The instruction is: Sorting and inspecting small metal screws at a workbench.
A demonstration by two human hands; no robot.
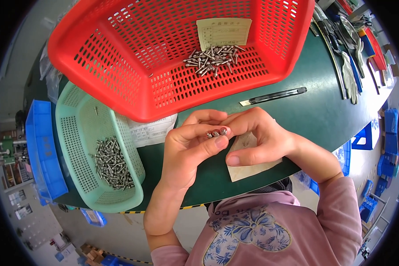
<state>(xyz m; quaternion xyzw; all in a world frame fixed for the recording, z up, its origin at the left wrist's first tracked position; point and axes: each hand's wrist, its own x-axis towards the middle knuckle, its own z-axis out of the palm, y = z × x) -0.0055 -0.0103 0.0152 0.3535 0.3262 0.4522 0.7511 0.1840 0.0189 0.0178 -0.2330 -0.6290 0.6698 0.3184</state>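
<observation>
My left hand [188, 148] is closed on several small metal pins [216, 132], pinched between thumb and fingers with their rounded heads showing. My right hand [257, 135] meets it from the right, its fingers reaching to the left fingertips. The right thumb stands apart, and I see nothing gripped in that hand; its fingertips are partly hidden. Under the right hand lies a piece of beige paper [239, 173]. Similar pins [215, 60] lie heaped in the red basket [164, 104] beyond my hands. Another heap of metal pins [113, 164] fills part of the pale green basket [77, 164] at left.
A utility knife [275, 95] with its blade out lies on the green table [314, 122]. A paper tag [224, 32] rests in the red basket, and a printed sheet [153, 131] lies below it. Gloves [349, 77] and hand tools crowd the far right; a blue bin [46, 150] borders the left.
</observation>
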